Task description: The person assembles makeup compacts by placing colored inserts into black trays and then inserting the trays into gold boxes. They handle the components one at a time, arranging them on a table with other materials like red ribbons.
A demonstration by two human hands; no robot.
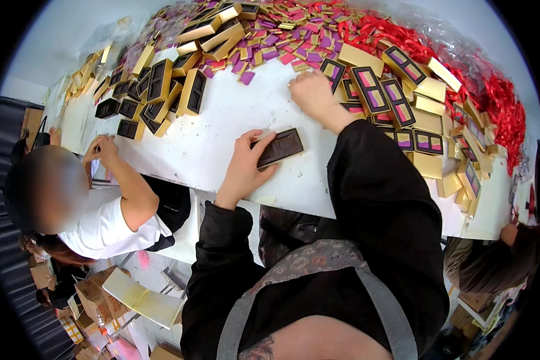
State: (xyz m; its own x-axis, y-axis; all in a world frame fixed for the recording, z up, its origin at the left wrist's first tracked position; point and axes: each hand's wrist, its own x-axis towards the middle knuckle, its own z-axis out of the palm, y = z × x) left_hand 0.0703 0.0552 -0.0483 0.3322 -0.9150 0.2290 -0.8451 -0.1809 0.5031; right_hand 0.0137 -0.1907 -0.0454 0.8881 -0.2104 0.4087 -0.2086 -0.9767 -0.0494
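The left hand (244,161) had its grip closed on the left end of a dark brown tray (282,147), with the thumb along the near side and the fingers over the far side. The tray, divided into recesses, lay slightly slanted near the front edge of a white bench (234,108). Farther forward and to the right, the right hand (315,91) had its fingers bent inward; whether that grip held anything could not be told.

Just beside the right hand, gold boxes (370,90) filled with pink, purple and gold pieces lay heaped toward the right. A second heap, of gold boxes with dark insides (159,81), lay to the left of both hands, some tipped on their sides. Across the far part of the bench spread a thick scatter of small pink, purple and gold packets (276,36), and a tangle of shiny red ribbon (486,90) ran down the far right.

At the left, a co-worker in a white shirt (111,222) sat with both hands at the bench edge. Another person's dark sleeve (492,261) showed at the right. Behind the co-worker stood a pale chair (144,297) and cardboard boxes (99,294).
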